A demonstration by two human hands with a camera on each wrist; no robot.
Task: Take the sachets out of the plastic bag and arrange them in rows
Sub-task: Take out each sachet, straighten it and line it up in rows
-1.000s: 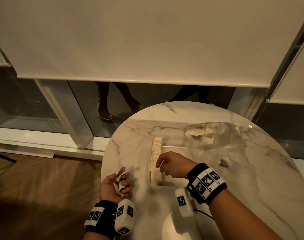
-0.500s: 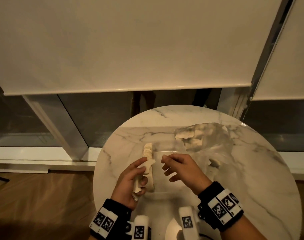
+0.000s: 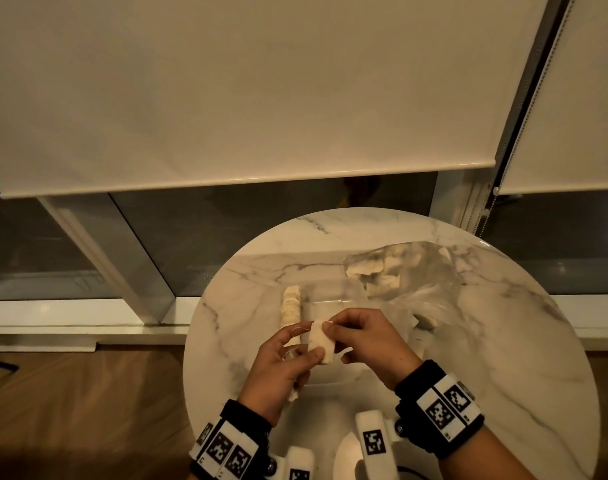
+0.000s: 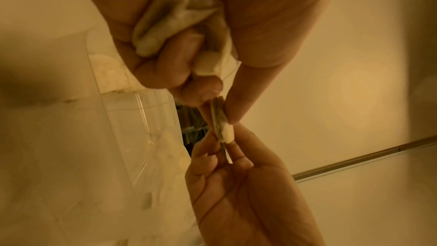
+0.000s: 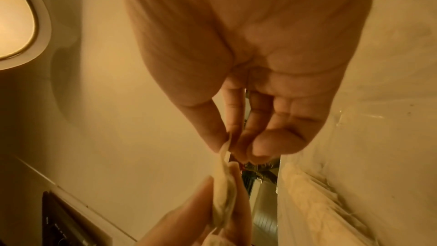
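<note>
We find the fingers (image 4: 232, 108) of both hands pinching one sachet (image 3: 320, 342), flat, pale and soft, thread trailing. The left hand (image 3: 281, 368) also clutches crumpled spares; the right hand (image 3: 371, 344) takes its top. A row (image 3: 291, 306) lies on the counter (image 3: 503, 358), beside the bag (image 3: 409, 278).

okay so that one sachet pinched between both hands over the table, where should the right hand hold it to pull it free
Best at the sachet's flat upper edge, coming from its right side. The right hand already pinches that thin sealed end between thumb and fingertip, while the left hand holds the fuller lower part, with more sachets bunched in its palm.
</note>
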